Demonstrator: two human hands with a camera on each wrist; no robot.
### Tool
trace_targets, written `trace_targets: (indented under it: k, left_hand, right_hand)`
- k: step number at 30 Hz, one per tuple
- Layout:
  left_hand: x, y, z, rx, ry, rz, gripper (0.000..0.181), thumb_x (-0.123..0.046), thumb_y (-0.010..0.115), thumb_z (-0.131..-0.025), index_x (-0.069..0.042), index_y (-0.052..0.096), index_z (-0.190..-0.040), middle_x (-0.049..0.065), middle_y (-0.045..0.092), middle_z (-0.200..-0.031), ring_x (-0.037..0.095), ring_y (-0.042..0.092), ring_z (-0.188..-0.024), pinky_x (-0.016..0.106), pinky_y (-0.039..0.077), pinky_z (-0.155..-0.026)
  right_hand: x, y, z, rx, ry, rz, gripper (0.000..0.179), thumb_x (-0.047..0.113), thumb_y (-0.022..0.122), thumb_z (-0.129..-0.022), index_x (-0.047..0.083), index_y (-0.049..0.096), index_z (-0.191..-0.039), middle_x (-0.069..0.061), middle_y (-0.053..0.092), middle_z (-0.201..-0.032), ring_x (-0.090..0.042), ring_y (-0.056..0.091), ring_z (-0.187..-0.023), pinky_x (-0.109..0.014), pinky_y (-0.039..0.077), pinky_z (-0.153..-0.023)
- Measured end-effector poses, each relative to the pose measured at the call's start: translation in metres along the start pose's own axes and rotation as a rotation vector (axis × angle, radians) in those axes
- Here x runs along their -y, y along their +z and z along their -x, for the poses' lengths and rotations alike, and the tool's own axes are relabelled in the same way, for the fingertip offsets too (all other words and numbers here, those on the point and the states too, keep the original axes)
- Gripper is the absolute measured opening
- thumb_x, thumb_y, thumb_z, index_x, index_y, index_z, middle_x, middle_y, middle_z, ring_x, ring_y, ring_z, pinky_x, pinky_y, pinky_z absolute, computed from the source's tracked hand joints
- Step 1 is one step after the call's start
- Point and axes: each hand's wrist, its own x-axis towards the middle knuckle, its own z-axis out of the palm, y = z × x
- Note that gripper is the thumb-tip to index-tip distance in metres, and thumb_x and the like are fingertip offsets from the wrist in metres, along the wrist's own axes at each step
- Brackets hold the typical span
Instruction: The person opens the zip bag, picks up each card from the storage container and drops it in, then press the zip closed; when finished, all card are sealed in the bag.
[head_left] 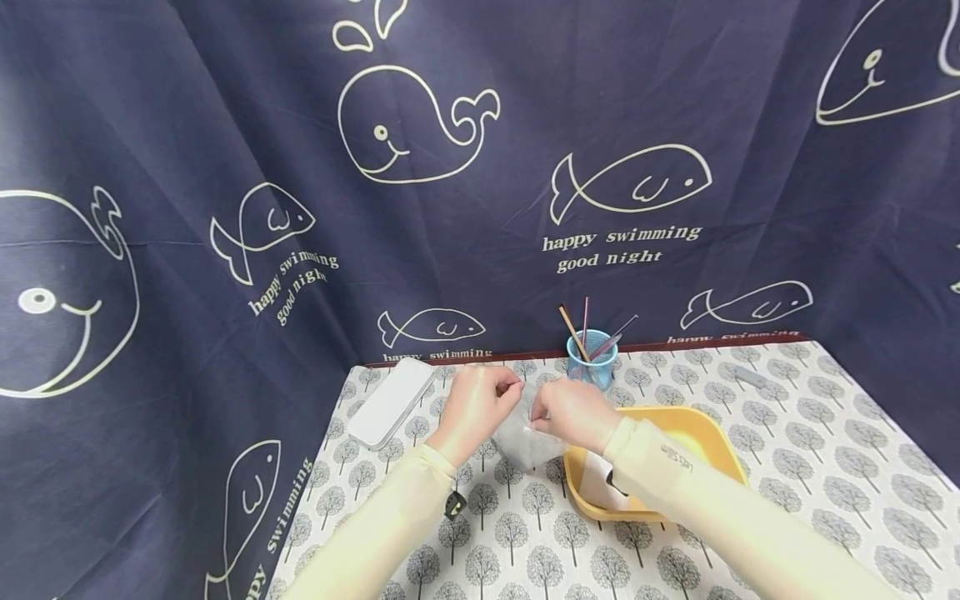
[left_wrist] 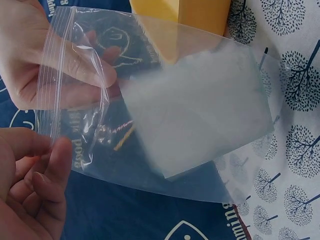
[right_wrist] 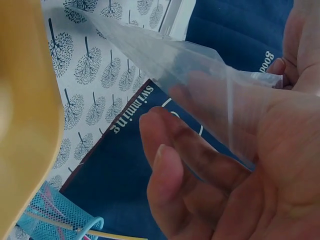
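Note:
A clear zip bag (left_wrist: 200,187) hangs between my two hands, its ridged zip strip toward the left in the left wrist view. Inside lies a flat white square (left_wrist: 200,115), seen only through the film. My left hand (head_left: 480,406) pinches the bag's zip end at one corner between thumb and fingertips. At the opposite side of the zip end, my right hand (head_left: 573,411) grips the film, with curled fingers (right_wrist: 167,172) showing on the near side in the right wrist view. Part of this hand shows through the plastic.
A yellow basket (head_left: 720,442) stands under my right forearm with something white in it. Behind it is a blue mesh cup (head_left: 592,358) holding several pencils. A white case (head_left: 392,404) lies at the left, and a small grey block (head_left: 750,377) at the back right.

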Motion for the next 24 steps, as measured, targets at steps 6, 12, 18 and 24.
trace_targets:
  k: [6,12,18,24]
  left_hand:
    - [0.000,0.001,-0.001,-0.001,0.004,-0.006,0.014,-0.006,0.074,-0.089,-0.016,0.079,-0.080,-0.011,0.072,-0.073,0.000,0.056,-0.060,0.017,0.048,-0.059]
    - [0.001,0.000,-0.001,-0.005,0.003,0.007,0.014,-0.005,0.074,-0.089,-0.016,0.079,-0.080,-0.011,0.071,-0.071,0.000,0.057,-0.060,0.018,0.048,-0.059]
    - [0.002,-0.001,-0.001,-0.026,0.010,0.012,0.013,-0.006,0.076,-0.088,-0.016,0.080,-0.080,-0.009,0.073,-0.074,0.000,0.058,-0.061,0.018,0.049,-0.060]
    - [0.003,-0.002,0.000,-0.023,0.006,0.016,0.013,-0.005,0.075,-0.087,-0.015,0.080,-0.081,-0.008,0.074,-0.073,0.000,0.058,-0.059,0.019,0.050,-0.059]
  right_hand:
    - [-0.001,-0.004,0.000,-0.041,-0.010,0.013,0.008,0.017,0.084,-0.083,0.020,0.080,-0.077,0.008,0.074,-0.081,-0.018,0.070,-0.076,-0.037,0.056,-0.066]
    - [-0.004,-0.015,0.007,-0.058,0.015,-0.049,0.003,0.020,0.080,-0.087,0.019,0.082,-0.084,0.009,0.076,-0.087,-0.021,0.074,-0.087,-0.039,0.057,-0.073]
    - [-0.010,-0.030,0.019,-0.108,0.045,-0.094,0.007,0.019,0.078,-0.089,0.024,0.078,-0.084,0.016,0.072,-0.084,-0.012,0.069,-0.080,-0.038,0.055,-0.072]
    - [-0.019,-0.044,0.030,-0.162,0.053,-0.102,0.012,0.017,0.076,-0.089,0.025,0.073,-0.080,0.016,0.067,-0.077,-0.009,0.061,-0.070,-0.036,0.050,-0.065]
